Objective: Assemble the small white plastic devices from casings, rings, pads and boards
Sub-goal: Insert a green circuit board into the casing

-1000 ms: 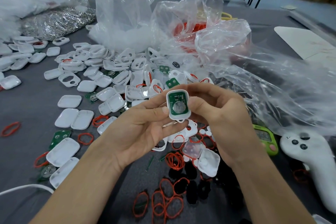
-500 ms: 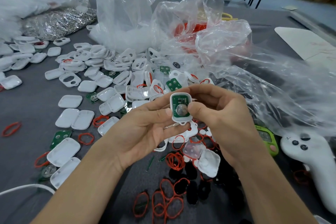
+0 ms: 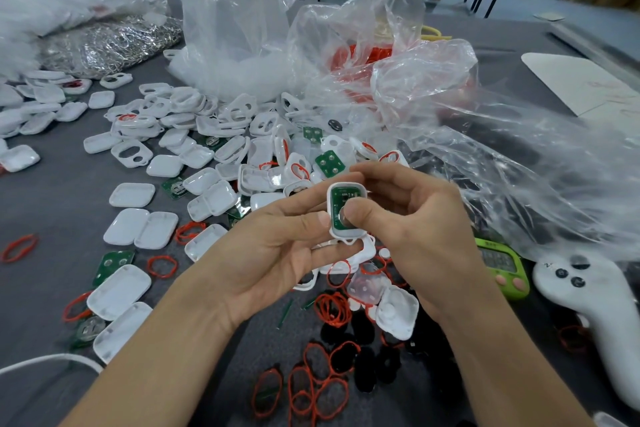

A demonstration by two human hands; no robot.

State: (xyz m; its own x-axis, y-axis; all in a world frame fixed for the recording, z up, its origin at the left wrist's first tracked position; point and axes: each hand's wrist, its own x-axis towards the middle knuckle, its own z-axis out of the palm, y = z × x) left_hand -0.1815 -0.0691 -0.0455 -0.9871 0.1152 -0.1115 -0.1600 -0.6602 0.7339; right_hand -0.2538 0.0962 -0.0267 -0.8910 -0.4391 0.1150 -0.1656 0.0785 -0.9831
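A white casing [image 3: 347,186] with a green board [image 3: 336,201] seated in it is held above the grey table [image 3: 52,208], between both hands. Its left edge is gripped by the left hand [image 3: 277,253], and it is pinched by the right hand [image 3: 422,229], whose thumb [image 3: 362,215] is pressed on the board. Beneath and behind, loose casings [image 3: 131,194], red rings [image 3: 311,388] and black pads [image 3: 365,373] are scattered. Clear plastic bags [image 3: 398,80] are heaped beyond. A green timer [image 3: 502,263] and a white controller [image 3: 595,305] are seen at the right.
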